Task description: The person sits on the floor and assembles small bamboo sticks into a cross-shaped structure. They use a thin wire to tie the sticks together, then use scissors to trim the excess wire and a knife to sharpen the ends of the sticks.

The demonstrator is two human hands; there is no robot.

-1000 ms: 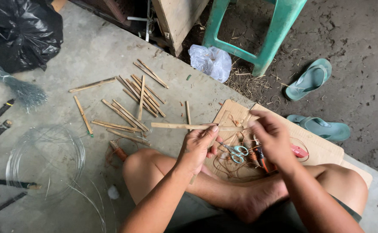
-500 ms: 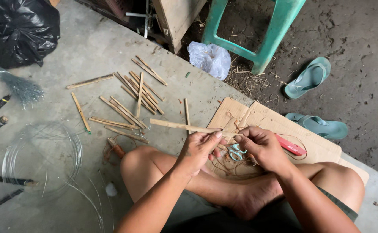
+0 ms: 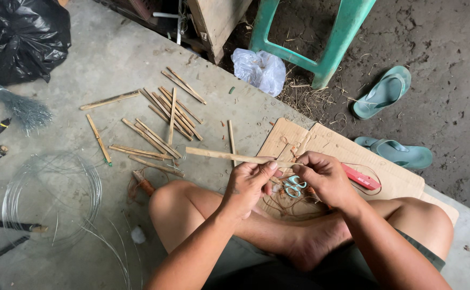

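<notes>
Head cam, I see L hand (image 3: 248, 185) & R hand (image 3: 323, 177) both pinching bamboo stick (image 3: 229, 156), scissors (image 3: 294, 186) on cardboard (image 3: 385, 172) just near of them

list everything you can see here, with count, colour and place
stick: one, pale, held level in both hands
loose sticks: many, tan, scattered on the concrete floor
cardboard: one sheet, brown, under the hands
scissors: one pair, light blue handles, on the cardboard
cutter: one, red, on the cardboard right of the hands
wire coil: one, silvery, floor at left
black bag: one, top left
white bag: one, crumpled, by the stool
stool: one, green, top centre
sandals: two, teal, on dirt at right
left hand: grips the stick
right hand: pinches the stick's end
</notes>
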